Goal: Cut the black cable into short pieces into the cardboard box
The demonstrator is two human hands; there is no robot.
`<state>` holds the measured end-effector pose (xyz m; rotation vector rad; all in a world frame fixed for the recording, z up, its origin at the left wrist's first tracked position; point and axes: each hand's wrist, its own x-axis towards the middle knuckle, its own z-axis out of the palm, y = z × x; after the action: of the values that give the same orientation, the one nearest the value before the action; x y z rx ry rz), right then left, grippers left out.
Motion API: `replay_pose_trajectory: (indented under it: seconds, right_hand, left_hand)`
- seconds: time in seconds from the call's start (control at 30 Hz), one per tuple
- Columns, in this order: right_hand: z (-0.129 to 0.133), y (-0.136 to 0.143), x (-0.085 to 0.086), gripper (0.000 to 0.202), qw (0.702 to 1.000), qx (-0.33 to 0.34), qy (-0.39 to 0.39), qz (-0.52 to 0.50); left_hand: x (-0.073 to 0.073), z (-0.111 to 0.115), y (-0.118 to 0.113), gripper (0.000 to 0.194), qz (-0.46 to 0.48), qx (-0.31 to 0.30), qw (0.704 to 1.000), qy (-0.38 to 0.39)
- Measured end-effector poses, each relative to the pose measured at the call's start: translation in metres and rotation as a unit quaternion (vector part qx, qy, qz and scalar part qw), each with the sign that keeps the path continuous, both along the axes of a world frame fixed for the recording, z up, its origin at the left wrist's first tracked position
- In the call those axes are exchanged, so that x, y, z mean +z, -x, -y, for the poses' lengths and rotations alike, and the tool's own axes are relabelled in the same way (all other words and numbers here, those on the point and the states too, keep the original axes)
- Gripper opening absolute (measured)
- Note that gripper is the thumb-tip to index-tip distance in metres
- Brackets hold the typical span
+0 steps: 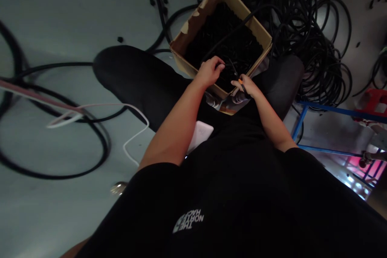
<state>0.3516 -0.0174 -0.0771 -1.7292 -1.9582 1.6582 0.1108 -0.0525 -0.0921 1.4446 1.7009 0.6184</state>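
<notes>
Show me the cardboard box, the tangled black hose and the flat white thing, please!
Cardboard box (261, 33): head view, inner wall.
Tangled black hose (323, 61): head view, middle of the heap.
Flat white thing (202, 132): head view, top face.

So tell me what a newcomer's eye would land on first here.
Probably the open cardboard box between the knees, filled with small black pieces. Next, the big tangle of black tubing on the floor beyond the right knee. The orange-and-black tool in the right hand, over the box's near edge, adds a bright spot.
</notes>
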Motion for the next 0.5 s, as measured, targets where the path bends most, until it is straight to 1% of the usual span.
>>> replay_pose_trajectory:
  seconds: [0.07,0.13,0.23,0.37,0.43,0.5]
  right_hand:
    - [-0.001,0.002,0.004,0.054,1.0,0.0,0.015,0.013]
    - [-0.002,0.004,0.009,0.051,1.0,0.004,0.016,0.014]
    - [-0.004,0.006,0.014,0.05,0.999,0.012,0.004,0.04]
    - [-0.005,0.005,0.015,0.052,0.997,0.023,-0.021,0.071]
    - [-0.004,0.004,0.015,0.053,0.997,0.029,-0.023,0.063]
    - [-0.003,0.003,0.014,0.053,0.998,0.033,-0.017,0.053]
  left_hand:
    - [0.001,0.001,0.0,0.035,0.014,-0.027,0.999,0.013]
    - [0.0,0.002,0.0,0.033,0.022,-0.041,0.998,0.031]
    - [-0.002,0.001,0.001,0.032,0.011,-0.024,0.998,0.049]
    - [0.0,-0.002,0.001,0.033,-0.028,0.003,0.998,0.054]
    - [0.003,-0.002,0.0,0.034,-0.045,0.002,0.998,0.044]
    - [0.006,-0.002,-0.001,0.033,-0.049,-0.011,0.998,0.035]
